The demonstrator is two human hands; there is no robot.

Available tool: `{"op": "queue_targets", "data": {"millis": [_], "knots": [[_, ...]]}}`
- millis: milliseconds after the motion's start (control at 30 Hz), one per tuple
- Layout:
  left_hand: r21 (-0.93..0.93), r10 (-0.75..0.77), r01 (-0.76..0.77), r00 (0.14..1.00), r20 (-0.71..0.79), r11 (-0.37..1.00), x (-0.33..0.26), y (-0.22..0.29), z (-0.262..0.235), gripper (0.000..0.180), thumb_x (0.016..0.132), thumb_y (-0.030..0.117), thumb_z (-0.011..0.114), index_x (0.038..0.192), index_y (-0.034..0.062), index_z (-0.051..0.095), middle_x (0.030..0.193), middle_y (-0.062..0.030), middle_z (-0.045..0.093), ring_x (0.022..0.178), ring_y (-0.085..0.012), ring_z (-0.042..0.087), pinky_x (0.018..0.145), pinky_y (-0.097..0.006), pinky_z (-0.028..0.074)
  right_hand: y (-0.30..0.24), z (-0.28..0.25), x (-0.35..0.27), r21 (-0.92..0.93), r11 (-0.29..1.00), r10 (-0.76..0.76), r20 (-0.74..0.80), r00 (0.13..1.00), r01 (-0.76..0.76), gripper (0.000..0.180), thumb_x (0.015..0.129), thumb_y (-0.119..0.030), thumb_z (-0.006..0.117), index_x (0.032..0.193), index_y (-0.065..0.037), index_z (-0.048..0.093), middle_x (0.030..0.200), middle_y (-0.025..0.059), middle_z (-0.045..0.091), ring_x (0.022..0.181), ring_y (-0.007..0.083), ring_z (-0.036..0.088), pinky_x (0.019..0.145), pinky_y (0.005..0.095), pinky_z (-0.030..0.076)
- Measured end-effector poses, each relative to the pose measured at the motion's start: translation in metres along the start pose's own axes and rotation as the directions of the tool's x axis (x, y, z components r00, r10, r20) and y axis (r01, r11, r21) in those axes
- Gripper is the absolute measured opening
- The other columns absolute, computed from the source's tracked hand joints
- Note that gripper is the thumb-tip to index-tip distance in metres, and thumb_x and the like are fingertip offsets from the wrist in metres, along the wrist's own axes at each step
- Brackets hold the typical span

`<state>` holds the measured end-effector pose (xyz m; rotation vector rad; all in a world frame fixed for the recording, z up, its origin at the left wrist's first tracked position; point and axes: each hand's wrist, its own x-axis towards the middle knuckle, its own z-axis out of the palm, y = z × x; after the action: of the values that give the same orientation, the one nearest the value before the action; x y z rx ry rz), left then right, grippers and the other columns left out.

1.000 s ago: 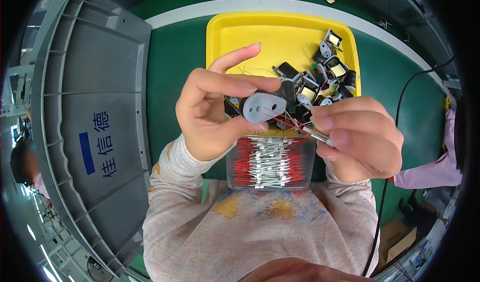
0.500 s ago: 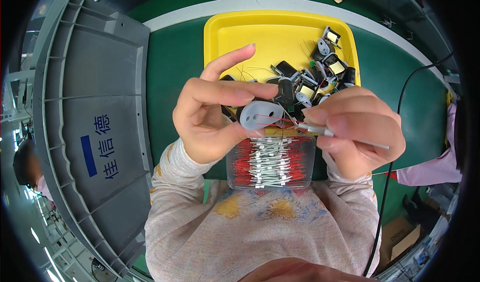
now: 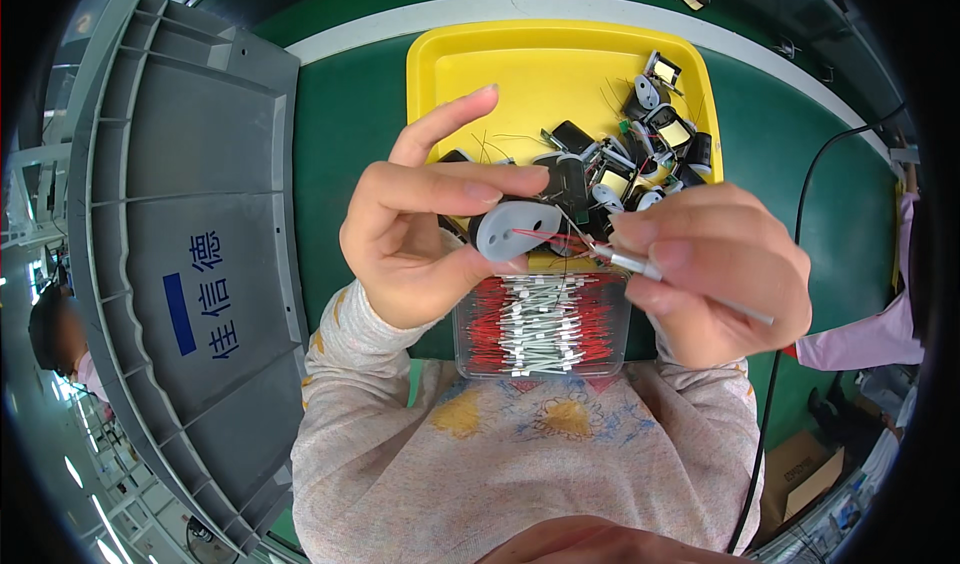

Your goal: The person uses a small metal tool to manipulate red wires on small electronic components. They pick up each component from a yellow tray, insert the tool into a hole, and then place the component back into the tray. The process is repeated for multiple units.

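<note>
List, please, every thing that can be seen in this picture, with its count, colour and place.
small motor part: one, grey, pinched in the left hand's fingertips
thin red wire: one, red, running from the grey part to the tool
metal tool: one, silver, in the right hand
yellow tray: one, on the green table, behind the hands
small parts: many, black, white and yellow, in the tray's right side
clear box: one, full of red and white wires, below the hands
grey crate: one, on the left
black cable: one, on the right
left hand: holding the grey part
right hand: holding the tool
</note>
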<state>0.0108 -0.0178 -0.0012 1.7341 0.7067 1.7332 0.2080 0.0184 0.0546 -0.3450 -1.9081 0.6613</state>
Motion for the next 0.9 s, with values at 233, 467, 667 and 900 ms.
{"op": "queue_targets", "data": {"millis": [233,467,667,900], "knots": [[0.049,0.025,-0.025,1.0,-0.005,0.999,0.002,-0.001,-0.001,0.037,0.068,0.002,0.075,0.094,0.0032,0.049,0.088,-0.0213,0.067,0.119,-0.0398,0.045,0.104,-0.052,0.025,-0.009,0.004,-0.006,-0.095,0.993,-0.068,0.003,0.998,0.068,0.029,0.064,-0.006,0.077,0.084,0.001,0.057,0.078,0.0144,0.063,0.068,0.0279,0.066,0.058,0.0316,0.054],[0.069,0.011,-0.009,1.0,-0.029,0.998,0.003,0.001,0.001,0.038,0.067,0.0,0.076,0.093,0.0038,0.049,0.087,-0.0206,0.067,0.119,-0.0406,0.044,0.103,-0.052,0.026,-0.01,0.015,-0.011,-0.209,0.969,-0.146,-0.062,0.987,0.131,0.03,0.065,-0.005,0.077,0.087,0.001,0.057,0.08,0.014,0.063,0.069,0.0269,0.066,0.056,0.0304,0.055],[0.099,0.022,-0.02,0.999,-0.025,0.995,0.003,0.0,0.001,0.037,0.067,0.0,0.075,0.093,0.0038,0.048,0.088,-0.0203,0.067,0.119,-0.0405,0.045,0.103,-0.052,0.026,-0.011,0.016,-0.011,-0.211,0.97,-0.14,-0.065,0.988,0.123,0.031,0.064,-0.005,0.077,0.088,0.0,0.058,0.08,0.0132,0.063,0.069,0.0267,0.066,0.057,0.0294,0.055],[0.11,0.032,-0.029,0.999,-0.02,0.993,0.002,-0.001,0.0,0.036,0.069,0.002,0.075,0.093,0.004,0.049,0.088,-0.0202,0.067,0.119,-0.0409,0.045,0.103,-0.052,0.026,-0.004,0.004,-0.009,-0.111,0.985,-0.129,0.026,0.991,0.131,0.033,0.06,-0.002,0.078,0.087,0.001,0.059,0.084,0.0139,0.064,0.07,0.027,0.066,0.058,0.0294,0.055]]}}
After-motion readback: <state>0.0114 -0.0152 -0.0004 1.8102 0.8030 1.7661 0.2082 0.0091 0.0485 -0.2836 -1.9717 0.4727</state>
